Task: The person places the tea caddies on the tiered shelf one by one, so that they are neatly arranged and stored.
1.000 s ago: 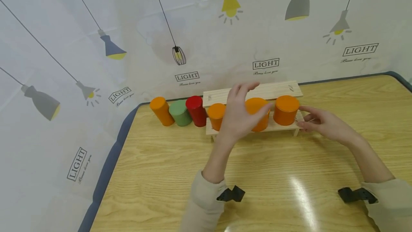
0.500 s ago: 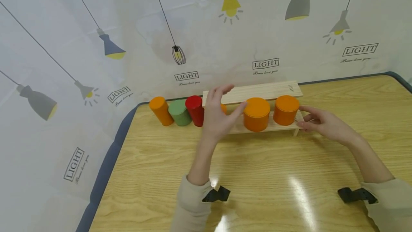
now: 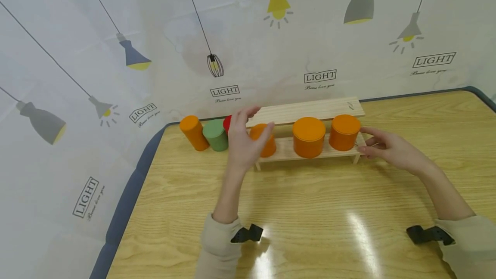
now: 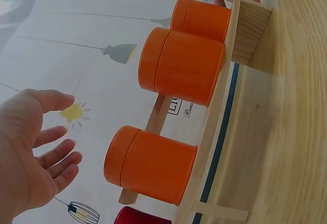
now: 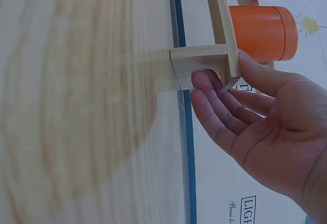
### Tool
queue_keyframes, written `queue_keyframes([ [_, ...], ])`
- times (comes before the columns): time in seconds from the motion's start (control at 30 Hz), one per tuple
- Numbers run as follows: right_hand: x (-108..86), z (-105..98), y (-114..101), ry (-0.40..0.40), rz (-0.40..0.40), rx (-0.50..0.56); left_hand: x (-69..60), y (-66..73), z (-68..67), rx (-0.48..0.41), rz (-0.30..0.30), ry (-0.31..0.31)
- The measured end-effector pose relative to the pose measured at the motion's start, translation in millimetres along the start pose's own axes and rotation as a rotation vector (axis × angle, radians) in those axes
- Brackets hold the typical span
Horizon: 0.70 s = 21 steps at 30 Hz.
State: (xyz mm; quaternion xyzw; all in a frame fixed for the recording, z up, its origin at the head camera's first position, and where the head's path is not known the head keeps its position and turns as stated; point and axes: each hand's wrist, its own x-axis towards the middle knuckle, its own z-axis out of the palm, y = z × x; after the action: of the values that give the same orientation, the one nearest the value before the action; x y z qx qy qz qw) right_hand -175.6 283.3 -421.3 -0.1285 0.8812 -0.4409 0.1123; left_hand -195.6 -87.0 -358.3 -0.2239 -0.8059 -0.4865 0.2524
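Tabletop point(image 3: 310, 210): bright in the head view, a white glare streak point(image 3: 364, 244) between four and five o'clock, another near six; hazy, soft-grained toward nine o'clock in the right wrist view.
Orange canister lids point(image 3: 308, 128): brighter than the sides, lit from above.
Wall covering point(image 4: 76, 24): dimmer, greyer in the left wrist view.
Wooden shelf point(image 5: 222, 24): plank bowed by the lens toward one o'clock.
Right hand point(image 5: 265, 127): fingers shaded.

beige sleeves point(image 3: 218, 249), angular black fittings point(image 3: 248, 234), bare hands point(image 3: 396, 152)
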Motion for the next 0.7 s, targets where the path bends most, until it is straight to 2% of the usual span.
queue_keyframes([
  [0.13, 0.4, 0, 1, 0.001, 0.002, -0.002, -2.3, -10.5, -5.2, -0.014, -0.023, 0.014],
  [0.37, 0.8, 0, 3, -0.001, 0.0, 0.0, -4.4, -27.2, -15.2, 0.008, -0.125, 0.033],
  [0.47, 0.9, -1, 3, 0.0, -0.001, -0.008, -4.4, -33.9, -20.6, 0.021, -0.15, 0.046],
  [0.7, 0.8, -1, 3, 0.003, -0.005, -0.02, -4.9, -49.5, -29.7, 0.067, -0.196, 0.025],
])
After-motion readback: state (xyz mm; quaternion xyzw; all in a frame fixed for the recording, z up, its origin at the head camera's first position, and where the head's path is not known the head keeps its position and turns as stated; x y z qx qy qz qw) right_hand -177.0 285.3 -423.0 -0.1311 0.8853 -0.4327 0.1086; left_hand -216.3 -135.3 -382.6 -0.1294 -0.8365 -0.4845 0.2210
